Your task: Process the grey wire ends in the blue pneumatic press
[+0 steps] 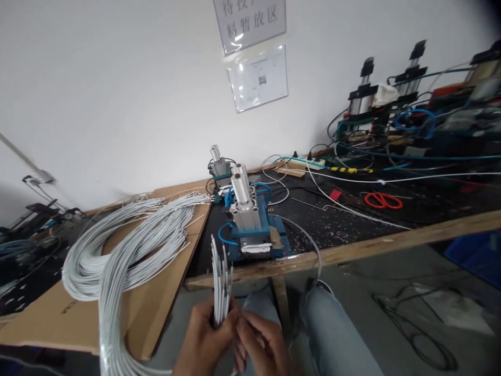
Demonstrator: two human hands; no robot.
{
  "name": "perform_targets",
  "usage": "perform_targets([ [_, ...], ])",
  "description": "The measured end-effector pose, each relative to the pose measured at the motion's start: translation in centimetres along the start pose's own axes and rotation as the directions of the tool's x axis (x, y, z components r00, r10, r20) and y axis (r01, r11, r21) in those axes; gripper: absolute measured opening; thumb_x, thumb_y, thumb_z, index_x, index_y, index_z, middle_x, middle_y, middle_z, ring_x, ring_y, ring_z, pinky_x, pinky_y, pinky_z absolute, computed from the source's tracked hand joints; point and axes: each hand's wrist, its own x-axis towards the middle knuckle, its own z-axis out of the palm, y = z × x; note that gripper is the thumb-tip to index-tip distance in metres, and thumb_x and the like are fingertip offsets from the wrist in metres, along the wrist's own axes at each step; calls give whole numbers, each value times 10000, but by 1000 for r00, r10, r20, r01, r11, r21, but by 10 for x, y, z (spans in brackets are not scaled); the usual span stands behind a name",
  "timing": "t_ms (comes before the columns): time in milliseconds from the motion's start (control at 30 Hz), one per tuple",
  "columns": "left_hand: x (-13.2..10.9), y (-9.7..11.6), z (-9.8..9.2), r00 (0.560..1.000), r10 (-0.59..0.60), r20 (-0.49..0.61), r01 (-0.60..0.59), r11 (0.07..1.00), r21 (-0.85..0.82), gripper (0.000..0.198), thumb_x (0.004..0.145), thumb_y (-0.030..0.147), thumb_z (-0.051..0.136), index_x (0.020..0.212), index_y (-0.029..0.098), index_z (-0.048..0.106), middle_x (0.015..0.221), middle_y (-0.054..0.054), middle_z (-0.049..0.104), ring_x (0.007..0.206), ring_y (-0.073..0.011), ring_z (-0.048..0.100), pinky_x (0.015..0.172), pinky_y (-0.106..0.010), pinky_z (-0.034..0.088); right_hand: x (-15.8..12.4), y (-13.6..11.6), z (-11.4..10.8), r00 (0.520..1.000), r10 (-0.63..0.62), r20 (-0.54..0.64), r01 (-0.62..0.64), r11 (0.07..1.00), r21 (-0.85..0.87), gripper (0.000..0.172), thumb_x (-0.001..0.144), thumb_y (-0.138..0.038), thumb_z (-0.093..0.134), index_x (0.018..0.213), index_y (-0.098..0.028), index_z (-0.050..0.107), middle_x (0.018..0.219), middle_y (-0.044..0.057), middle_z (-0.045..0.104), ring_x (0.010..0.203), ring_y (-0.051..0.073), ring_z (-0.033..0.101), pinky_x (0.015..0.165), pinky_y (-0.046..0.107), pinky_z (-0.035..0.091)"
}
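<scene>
My left hand (207,331) is closed around a bunch of white cables (221,292), whose ends stick up with thin coloured wire tips showing. Close against it, my right hand (261,337) has its fingers pinched together beside the bunch; what lies between them is hidden. A thick bundle of long white cables (117,266) loops over a cardboard sheet (156,308) on the left and hangs over the front edge towards my hands. Just beyond the cable ends stands a blue bench machine (250,224) with a silver cylinder on top.
A second small machine (219,164) stands behind the first. The black bench (313,219) has a wooden front edge and scattered scraps. Orange-handled scissors (383,200), a power strip (307,162) and loose hoses lie to the right, with more presses (362,99) at the back.
</scene>
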Motion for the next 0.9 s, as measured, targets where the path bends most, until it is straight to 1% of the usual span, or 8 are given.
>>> perform_targets([
  [100,3,9,-11,996,83,39,-88,989,119,147,583,176,628,512,213,505,467,71,391,471,-100,295,453,-235,220,0,-12,-16,977,-158,141,198,918,-343,415,938,-574,625,709,-239,711,616,12,624,657,203,579,682,295,455],
  [167,4,17,-16,990,115,79,-126,979,160,130,515,109,589,472,201,508,459,66,417,477,-98,321,479,-243,221,1,-24,-28,953,-117,279,237,861,-450,339,970,-458,605,743,-240,731,725,39,704,716,214,616,705,299,452],
  [233,2,23,-17,986,144,80,-156,971,184,137,535,97,590,475,196,518,478,49,468,491,-109,383,498,-247,244,1,-30,-30,955,-81,286,210,866,-454,343,977,-443,599,741,-231,730,752,48,712,739,218,628,723,306,459],
  [300,-4,24,-13,992,123,32,-126,984,123,165,649,146,644,519,197,555,482,36,514,478,-119,438,480,-238,282,0,-27,-21,984,-73,164,122,943,-311,427,951,-551,623,695,-218,696,670,27,643,695,205,612,706,308,476],
  [367,-11,18,-8,999,32,-9,-33,998,-54,241,795,293,695,596,194,600,466,25,567,419,-121,478,426,-220,329,-3,-18,-2,999,8,47,-8,1000,1,536,877,-700,650,666,-208,641,593,-17,534,584,167,556,612,292,485],
  [500,-22,-2,-2,989,-138,46,145,897,-418,475,810,616,756,708,173,618,446,-5,633,323,-109,516,327,-186,397,-9,-4,33,982,180,56,-187,881,435,611,754,-766,743,620,-207,537,545,-75,415,445,93,411,446,239,430],
  [667,-25,-17,-2,989,-133,59,145,856,-496,497,813,623,770,721,159,621,434,-7,642,313,-89,543,324,-145,408,-12,-9,43,981,191,27,-183,880,438,631,733,-770,760,598,-198,531,519,-85,403,419,67,389,433,206,388],
  [900,-26,-13,-1,989,-137,45,140,829,-541,488,781,606,811,714,162,621,420,4,627,324,-103,547,331,-169,423,-12,-13,38,989,148,13,-143,927,346,629,779,-767,719,593,-198,525,510,-79,418,413,75,421,447,203,409],
])
